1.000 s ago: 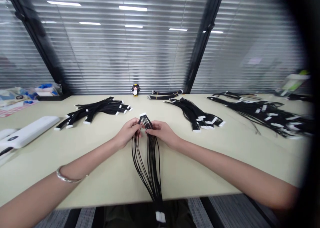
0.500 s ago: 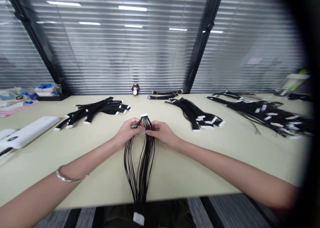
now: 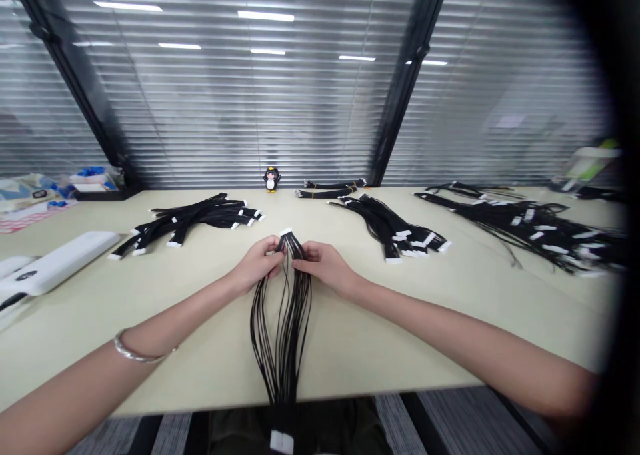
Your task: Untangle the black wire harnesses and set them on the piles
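Note:
A black wire harness [image 3: 285,348] hangs from between my hands over the front edge of the table, its many thin wires fanned out. One white connector [image 3: 285,232] tops it just above my fingers; another white connector [image 3: 281,442] is at its lower end near my lap. My left hand [image 3: 259,263] pinches the left group of wires close under the upper connector. On the other side, my right hand [image 3: 323,265] pinches the right group between thumb and fingers. A gap shows between the two groups, with a few loose wires in it.
Piles of similar harnesses lie at left [image 3: 195,218], at centre right [image 3: 387,222] and at far right [image 3: 535,228]. Two tied bundles [image 3: 330,190] and a penguin figure [image 3: 271,179] are at the back. A white device [image 3: 60,262] lies on the left.
My left hand has drawn slightly away from the right, so the two wire groups stand farther apart at the top. The lower end of the harness has shifted a little right.

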Demonstrator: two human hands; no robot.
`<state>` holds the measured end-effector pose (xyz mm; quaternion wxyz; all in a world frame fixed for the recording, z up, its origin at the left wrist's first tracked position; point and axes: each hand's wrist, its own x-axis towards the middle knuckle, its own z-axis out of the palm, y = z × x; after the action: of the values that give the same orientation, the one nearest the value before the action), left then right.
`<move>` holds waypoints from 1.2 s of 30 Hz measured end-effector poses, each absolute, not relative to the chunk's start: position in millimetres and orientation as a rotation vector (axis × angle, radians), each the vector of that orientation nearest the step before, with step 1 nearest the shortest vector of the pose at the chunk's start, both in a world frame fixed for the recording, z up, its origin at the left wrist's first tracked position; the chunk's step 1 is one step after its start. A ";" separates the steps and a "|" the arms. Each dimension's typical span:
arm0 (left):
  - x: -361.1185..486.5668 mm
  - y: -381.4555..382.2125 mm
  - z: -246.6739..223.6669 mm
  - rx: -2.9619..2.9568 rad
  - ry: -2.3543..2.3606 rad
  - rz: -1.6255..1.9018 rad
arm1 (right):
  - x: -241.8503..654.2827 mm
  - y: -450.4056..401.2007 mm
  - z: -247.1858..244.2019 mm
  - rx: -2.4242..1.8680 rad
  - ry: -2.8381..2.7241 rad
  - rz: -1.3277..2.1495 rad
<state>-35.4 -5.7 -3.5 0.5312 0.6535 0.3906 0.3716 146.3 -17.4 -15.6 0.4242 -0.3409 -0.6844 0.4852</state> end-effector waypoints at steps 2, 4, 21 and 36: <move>-35.7 -5.4 -3.6 1.584 0.961 0.860 | 146.0 -17.6 -15.4 -0.854 -1.712 1.213; -35.9 -5.9 -3.2 1.577 0.969 0.860 | 145.7 -17.0 -15.1 -0.838 -1.698 1.225; -34.5 -10.1 4.5 1.559 0.911 0.897 | 146.6 -14.7 -15.7 -0.862 -1.623 1.286; -32.5 -8.7 1.7 1.651 0.963 0.925 | 146.7 -15.5 -14.6 -0.844 -1.621 1.312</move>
<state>-32.5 -8.7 1.7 0.4873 0.6789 0.3961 0.3805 146.7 -15.5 -14.6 0.4313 -0.3383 -0.6502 0.5261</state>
